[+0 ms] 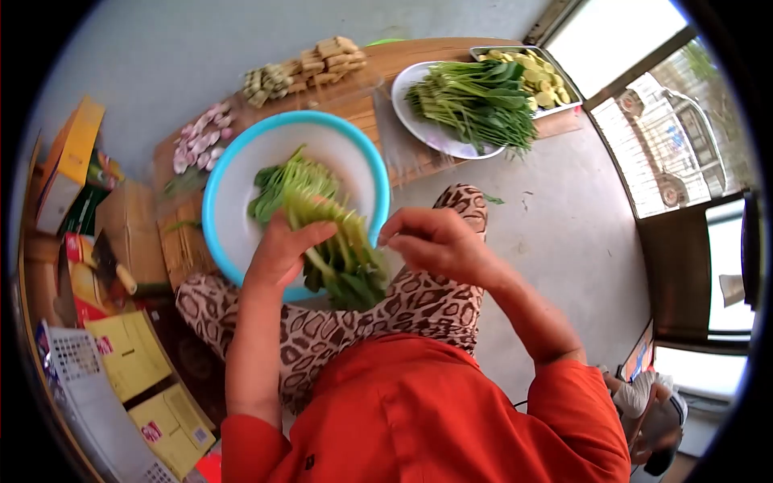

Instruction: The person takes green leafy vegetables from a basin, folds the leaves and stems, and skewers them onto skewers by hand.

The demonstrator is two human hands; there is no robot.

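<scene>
My left hand is wrapped round a bunch of leafy greens, with stems pointing up and dark leaves hanging over the near rim of a blue-rimmed white basin. More greens lie inside the basin. Just right of the bunch is my right hand, its thumb and fingertips pinched together; what they hold, if anything, is too small to make out. The basin stands by my knees, at the edge of a wooden table.
On the table are garlic cloves, stacked tan sticks, a white plate of greens and a tray of yellow slices. Boxes and a knife are left. Another person is at lower right.
</scene>
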